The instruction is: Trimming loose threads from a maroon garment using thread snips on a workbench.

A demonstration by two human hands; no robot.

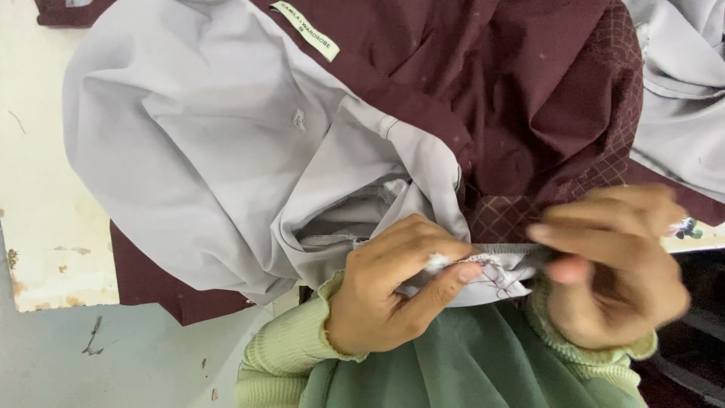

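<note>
Fingers of our left hand [393, 291] and right hand [612, 264] pinch shut on the grey lining's stitched edge [495, 276] at lower centre, where loose threads could snag and, we judge, pucker the maroon garment [529, 91].

Pale green label [305, 30] on maroon garment [529, 83]

We see our left hand [393, 291] and our blurred right hand [612, 264] pinching between them a stitched seam edge of pale grey lining fabric [226, 166], which spreads up beyond the left hand over a dark maroon cloth garment [529, 83].
</note>
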